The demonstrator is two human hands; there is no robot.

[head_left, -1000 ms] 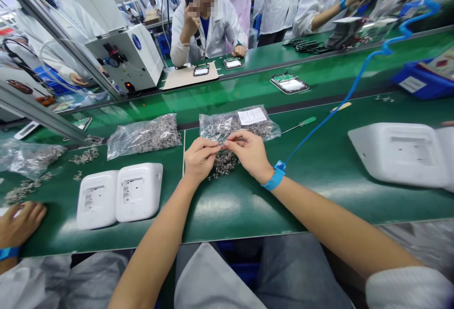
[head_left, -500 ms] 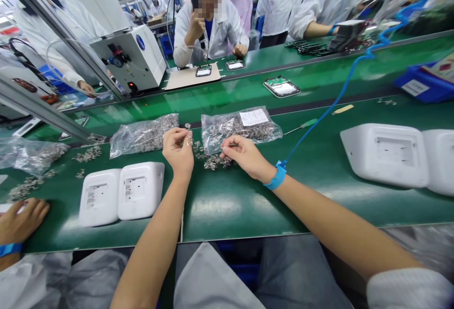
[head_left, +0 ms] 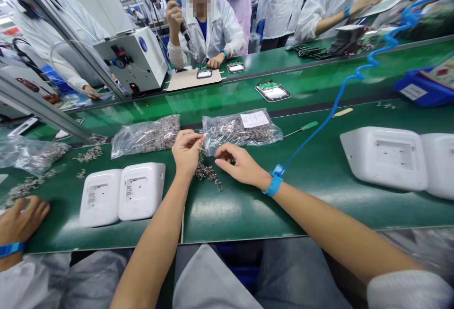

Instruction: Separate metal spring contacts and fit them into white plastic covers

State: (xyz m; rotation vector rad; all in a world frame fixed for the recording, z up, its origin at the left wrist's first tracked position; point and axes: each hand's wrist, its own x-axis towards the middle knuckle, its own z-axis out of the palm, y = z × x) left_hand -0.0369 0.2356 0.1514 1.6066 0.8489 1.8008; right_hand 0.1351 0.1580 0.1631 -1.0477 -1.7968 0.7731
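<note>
My left hand point(head_left: 186, 152) is pinched on a small metal part at the mouth of a clear bag of metal parts point(head_left: 243, 128) with a white label. My right hand point(head_left: 238, 165), with a blue wrist strap point(head_left: 274, 184), rests on the green bench, fingers curled over a small loose pile of metal parts point(head_left: 206, 173); I cannot make out whether it holds one. A second clear bag of parts point(head_left: 147, 135) lies to the left.
Two white plastic housings point(head_left: 122, 194) lie at the left, two larger ones point(head_left: 386, 158) at the right. A green screwdriver point(head_left: 301, 127) and a blue coiled cord point(head_left: 340, 94) lie behind. A co-worker's hand point(head_left: 19, 221) is at far left. People work across the conveyor.
My hands, together over the pile a second ago, parted; the left swung left, then came back to the bag's mouth. The right lowered onto the bench beside the pile.
</note>
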